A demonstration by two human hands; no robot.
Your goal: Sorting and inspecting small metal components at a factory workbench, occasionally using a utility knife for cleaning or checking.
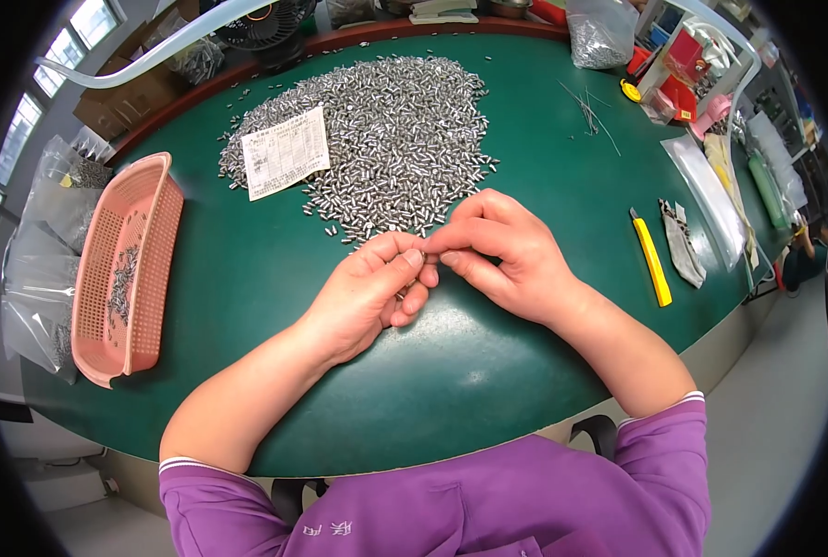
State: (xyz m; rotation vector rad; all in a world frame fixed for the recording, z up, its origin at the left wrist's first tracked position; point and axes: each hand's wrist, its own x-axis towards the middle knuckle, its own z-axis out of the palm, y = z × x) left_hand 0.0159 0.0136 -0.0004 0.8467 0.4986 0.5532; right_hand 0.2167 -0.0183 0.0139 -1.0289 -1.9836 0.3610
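Observation:
A large heap of small silver metal pins (386, 130) lies on the green tabletop (414, 390). Just on the near side of it, my two hands meet with their fingertips nearly touching. My left hand (374, 286) is curled, thumb against the index finger, and a bit of metal shows among its lower fingers. My right hand (507, 249) pinches thumb and index finger close to the left thumb; what lies between them is too small to make out. A printed paper slip (286, 154) rests on the heap's left part.
A pink plastic basket (158, 269) with some metal pieces stands at the left, beside clear bags (38, 306). On the right lie a yellow utility knife (651, 258), a grey cloth-like item (680, 246) and thin wires (590, 113). A black fan (263, 32) stands at the back.

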